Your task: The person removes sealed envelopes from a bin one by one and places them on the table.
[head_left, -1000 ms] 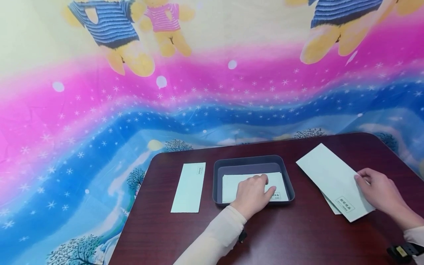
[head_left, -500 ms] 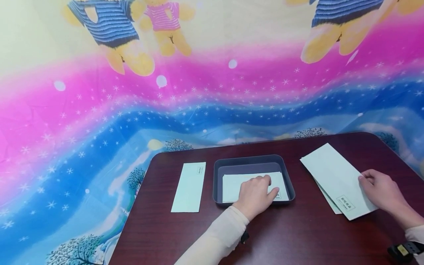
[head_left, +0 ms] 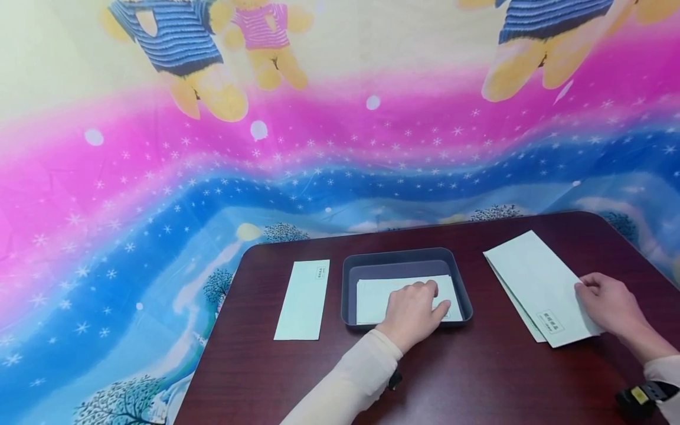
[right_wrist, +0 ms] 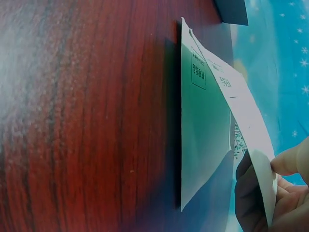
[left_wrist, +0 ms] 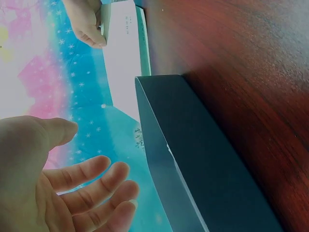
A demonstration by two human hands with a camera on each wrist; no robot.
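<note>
My right hand (head_left: 611, 304) pinches the right edge of a pale green envelope (head_left: 536, 277) with printed writing near one corner. In the right wrist view that envelope is tilted up off another envelope (right_wrist: 205, 130) lying on the table. My left hand (head_left: 411, 313) hovers over a dark grey tray (head_left: 349, 271), fingers loosely bent and holding nothing. Within the tray lie more pale envelopes (head_left: 372, 295), partly covered by this hand. From the left wrist, the left hand (left_wrist: 87, 179) shows its thumb and fingers apart, beside the tray wall (left_wrist: 193, 145).
Left of the tray, one envelope (head_left: 303, 301) lies flat on the dark red-brown wooden table (head_left: 239, 366). A colourful printed cloth (head_left: 319, 141) hangs behind the table's back edge.
The envelope in my right hand has shifted slightly right and turned a little. My left hand has drifted slightly right over the tray.
</note>
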